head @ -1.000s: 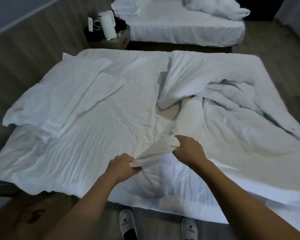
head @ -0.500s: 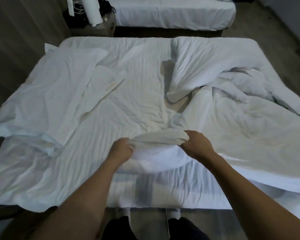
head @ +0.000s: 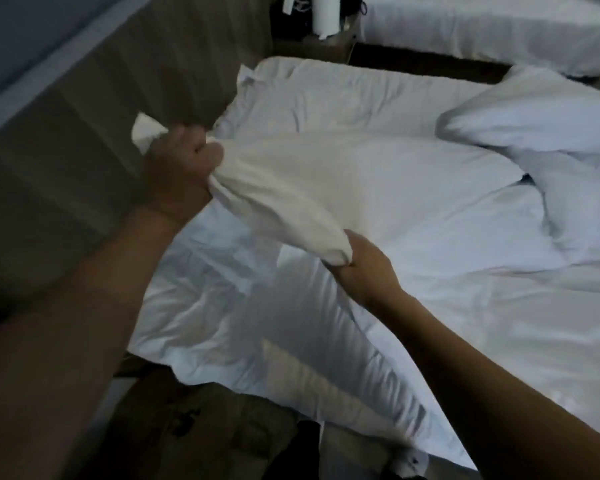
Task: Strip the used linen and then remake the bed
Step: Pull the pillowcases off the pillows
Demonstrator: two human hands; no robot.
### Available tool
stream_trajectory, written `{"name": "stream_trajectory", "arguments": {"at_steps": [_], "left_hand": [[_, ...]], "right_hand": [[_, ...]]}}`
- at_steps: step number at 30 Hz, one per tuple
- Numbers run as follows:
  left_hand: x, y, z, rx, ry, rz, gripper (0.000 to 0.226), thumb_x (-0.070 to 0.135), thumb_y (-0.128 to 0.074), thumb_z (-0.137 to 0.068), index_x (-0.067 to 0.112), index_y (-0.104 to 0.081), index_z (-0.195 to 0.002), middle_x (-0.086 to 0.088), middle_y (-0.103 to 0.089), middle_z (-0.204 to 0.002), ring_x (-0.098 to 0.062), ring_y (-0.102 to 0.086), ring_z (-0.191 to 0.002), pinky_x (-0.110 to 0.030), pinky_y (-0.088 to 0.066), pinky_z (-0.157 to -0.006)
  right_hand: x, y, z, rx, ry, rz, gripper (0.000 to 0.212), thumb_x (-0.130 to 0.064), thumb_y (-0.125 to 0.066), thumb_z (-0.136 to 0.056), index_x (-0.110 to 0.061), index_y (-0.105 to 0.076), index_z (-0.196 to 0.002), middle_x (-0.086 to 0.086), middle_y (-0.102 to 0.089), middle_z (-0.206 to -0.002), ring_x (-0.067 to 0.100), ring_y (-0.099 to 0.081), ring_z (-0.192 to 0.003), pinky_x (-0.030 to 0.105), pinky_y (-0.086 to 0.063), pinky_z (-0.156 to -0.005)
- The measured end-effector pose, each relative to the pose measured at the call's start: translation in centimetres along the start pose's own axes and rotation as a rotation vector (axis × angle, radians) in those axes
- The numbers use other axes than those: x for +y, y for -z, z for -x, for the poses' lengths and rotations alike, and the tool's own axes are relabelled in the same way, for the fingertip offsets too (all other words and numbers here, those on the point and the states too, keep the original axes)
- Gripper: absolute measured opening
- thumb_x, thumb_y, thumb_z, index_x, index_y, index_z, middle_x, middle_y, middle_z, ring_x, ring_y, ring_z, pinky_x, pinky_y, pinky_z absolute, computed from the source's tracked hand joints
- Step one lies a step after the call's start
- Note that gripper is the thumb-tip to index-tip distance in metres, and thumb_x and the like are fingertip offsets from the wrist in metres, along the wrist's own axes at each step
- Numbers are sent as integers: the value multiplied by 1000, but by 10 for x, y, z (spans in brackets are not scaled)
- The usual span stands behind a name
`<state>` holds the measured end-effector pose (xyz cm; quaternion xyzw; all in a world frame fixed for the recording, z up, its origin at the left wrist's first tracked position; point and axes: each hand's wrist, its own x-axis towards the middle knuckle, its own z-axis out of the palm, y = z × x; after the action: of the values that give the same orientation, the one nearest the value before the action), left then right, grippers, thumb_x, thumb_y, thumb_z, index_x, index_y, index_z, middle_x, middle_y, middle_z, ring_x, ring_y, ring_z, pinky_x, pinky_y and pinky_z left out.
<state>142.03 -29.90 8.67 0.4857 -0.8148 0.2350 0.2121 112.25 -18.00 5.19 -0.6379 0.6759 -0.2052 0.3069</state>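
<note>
White cotton-like sheet, crumpled, is gathered along one edge and lifted off the bed near its left side. Left hand is clenched round a bunched end of that edge, held high near the head-end left corner of the bed; a small tail of cloth sticks out past the fist. Right hand grips the other end of the gathered edge lower down, nearer the foot edge, fingers curled under the roll of fabric. Between the two fists the cloth hangs as a taut, slightly sagging band; the rest of it trails away across the middle of the bed. Judgement: the fabric is light, soft and wholly limp, not fragile; it holds no shape, so it follows whichever point is pulled and drags its loose part behind. Not slippery to judge by how the bunches hold in the fists. Best hold is at an edge or corner, bunched thick as here, hands well apart so the span stays stretched. A pillow lies toward the right side of the bed, with a rumpled duvet just beside it; either may rest on the trailing cloth and resist the pull, though the overlap cannot be told for certain. A second bed stands beyond the head end. View is motion-blurred.
</note>
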Motion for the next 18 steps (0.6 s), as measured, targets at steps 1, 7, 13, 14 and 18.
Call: {"name": "stream_trajectory", "arguments": {"at_steps": [1, 7, 13, 14, 18], "left_hand": [[3, -17, 31, -102, -11, 8, 13, 9, -63, -71, 12, -54, -80, -18, -48, -79, -37, -52, -70, -40, -39, -56], [89, -92, 210, -1648, 196, 226, 38, 30, -42, -97, 19, -43, -134, -11, -48, -134, -31, -50, -117, -41, -42, -99], [108, -117, 140, -1458, 332, 468, 22, 23, -37, -99, 17, -56, -107, -8, -60, -120, -27, -57, -105, -35, -45, -93], [108, -118, 124, -1395, 360, 484, 19, 23, -39, -97, 18, -56, -102, -6, -60, -117, -26, -58, -103, -36, -47, -92], [128, -118, 74, -1220, 417, 571, 14, 20, -41, -92, 19, -55, -91, -2, -60, -102, -21, -58, -90, -38, -50, -87]], "right_hand": [[13, -25, 2, -147, -19, 145, 40, -41, -56, -91, -18, -51, -123, 4, -58, -114, 26, -58, -104, 34, -45, -80], [85, -111, 37, -859, -445, 234, 72, -43, -62, -89, -21, -28, -150, 11, -31, -150, 28, -47, -127, 35, -43, -102], [88, -52, 11, -545, -463, 214, 55, -36, -50, -96, -21, -33, -146, 7, -39, -147, 24, -48, -126, 36, -40, -103], [85, -41, 6, -489, -443, 191, 54, -35, -49, -96, -21, -34, -146, 7, -40, -147, 24, -48, -126, 35, -40, -103], [83, -6, 4, -326, -391, 128, 51, -33, -50, -95, -25, -36, -144, 4, -42, -145, 20, -52, -121, 37, -41, -103]]}}
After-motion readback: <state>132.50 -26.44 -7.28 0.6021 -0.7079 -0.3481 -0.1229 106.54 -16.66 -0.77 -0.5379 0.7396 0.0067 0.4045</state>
